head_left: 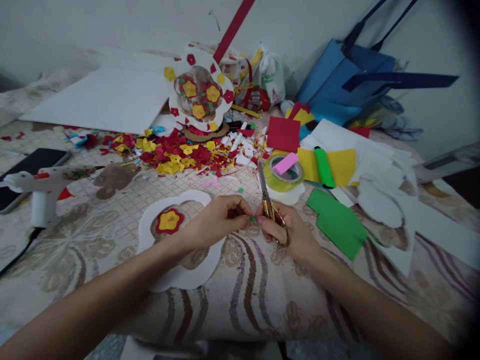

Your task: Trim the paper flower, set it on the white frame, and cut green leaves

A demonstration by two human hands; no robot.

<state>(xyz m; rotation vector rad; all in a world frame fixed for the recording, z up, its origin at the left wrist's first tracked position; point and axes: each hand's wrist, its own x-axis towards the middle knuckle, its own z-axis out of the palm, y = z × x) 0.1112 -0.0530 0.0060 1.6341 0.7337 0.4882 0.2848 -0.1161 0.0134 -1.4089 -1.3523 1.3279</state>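
Note:
My left hand point(221, 220) pinches a tiny green piece of paper point(252, 219) between thumb and fingertips. Close beside it, my right hand point(288, 227) has gold-handled scissors point(266, 197) in its grip, blades pointing up and away; its fingertips also come up to the green piece. Under my left forearm lies a white flower-shaped frame point(146, 220), partly hidden by the arm. A red and yellow paper flower point(169, 220) sits inside the frame's opening. To the right of my right hand is a green sheet point(337, 222) with a cut edge.
Red, yellow and white scraps point(176, 152) spread across the back, before a decorated flower-shaped piece point(198, 95). A glue gun point(41, 190) and phone point(33, 170) are at left. Tape point(283, 172), a green marker point(324, 167), white sheets point(390, 165) and a blue bag point(337, 80) occupy the right.

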